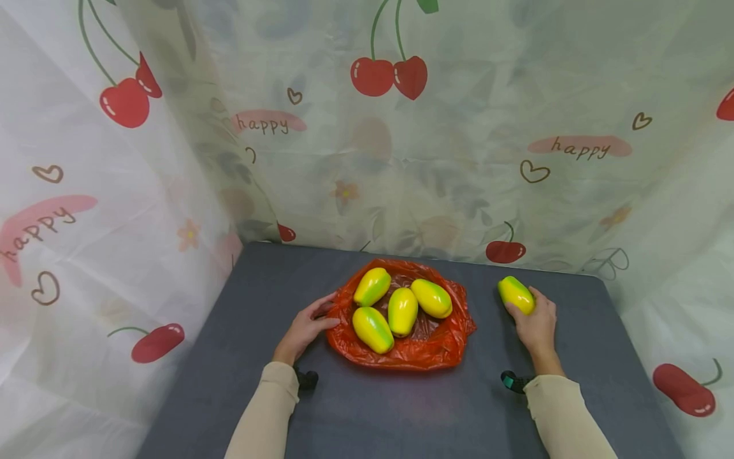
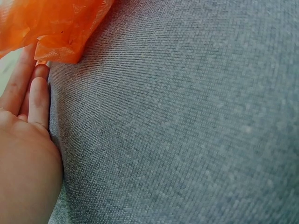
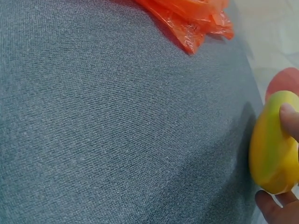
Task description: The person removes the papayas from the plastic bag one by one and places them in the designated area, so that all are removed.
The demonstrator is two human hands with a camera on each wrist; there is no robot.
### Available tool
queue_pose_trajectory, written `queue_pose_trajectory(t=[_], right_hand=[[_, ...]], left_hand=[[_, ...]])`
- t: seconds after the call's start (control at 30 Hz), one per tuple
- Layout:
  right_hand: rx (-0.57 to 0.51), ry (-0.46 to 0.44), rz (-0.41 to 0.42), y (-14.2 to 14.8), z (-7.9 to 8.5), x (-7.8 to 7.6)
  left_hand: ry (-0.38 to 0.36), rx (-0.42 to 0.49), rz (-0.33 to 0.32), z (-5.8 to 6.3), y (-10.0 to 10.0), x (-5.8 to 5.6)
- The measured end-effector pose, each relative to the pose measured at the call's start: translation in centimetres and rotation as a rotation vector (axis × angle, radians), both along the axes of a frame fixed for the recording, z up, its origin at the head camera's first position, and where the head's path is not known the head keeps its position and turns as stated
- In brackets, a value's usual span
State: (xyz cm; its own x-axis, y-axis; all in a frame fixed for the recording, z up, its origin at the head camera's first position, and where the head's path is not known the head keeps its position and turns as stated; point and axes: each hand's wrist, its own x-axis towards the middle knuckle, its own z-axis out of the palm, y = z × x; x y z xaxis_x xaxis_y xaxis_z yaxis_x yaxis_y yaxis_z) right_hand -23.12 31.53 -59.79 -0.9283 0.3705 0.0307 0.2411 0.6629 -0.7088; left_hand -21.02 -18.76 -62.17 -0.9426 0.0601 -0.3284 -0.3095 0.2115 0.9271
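A red plastic bag (image 1: 395, 360) lies spread wide on the table, with several glossy yellow-green papayas (image 1: 403, 312) inside it. At the bag's left side my left hand (image 1: 304, 328) touches the plastic, thumb and fingers apart. In the left wrist view its fingers (image 2: 39, 100) look fairly straight, and the bag's edge hides some of the tips. To the right of the bag, my right hand (image 1: 536, 319) grips another papaya (image 1: 514, 293) between thumb and fingers. The right wrist view shows this papaya (image 3: 273, 144) at the right edge, partly cut off.
The dark grey cloth-covered table (image 1: 401, 421) reaches back to a hanging curtain (image 1: 459, 159) printed with cherries and words. Similar curtain hangs at both sides. A dark strap with a small device (image 1: 514, 382) sits at the right wrist, and another (image 1: 306, 380) at the left.
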Motion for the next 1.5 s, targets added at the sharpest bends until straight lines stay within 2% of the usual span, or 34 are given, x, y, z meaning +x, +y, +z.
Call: queue_pose_trajectory(t=[0.4,0.73,1.07,1.33,1.5], right_hand=[[-0.001,-0.015,0.006,0.0,0.4,0.0],[-0.02,-0.066,0.013,-0.3,0.6,0.4],[-0.022,-0.067,0.019,-0.5,0.4,0.5],[0.041,-0.106,0.044,-0.5,1.1,0.5],[0.169,-0.169,0.119,-0.6,1.7,0.4]], left_hand=[[-0.006,-0.005,0.006,-0.3,0.0,-0.1],[-0.004,0.0,0.007,-0.3,-0.2,-0.1],[-0.004,0.0,0.008,-0.2,-0.1,0.0],[-0.004,-0.007,0.001,-0.1,0.0,0.2],[0.0,-0.005,0.004,0.0,-0.1,0.1]])
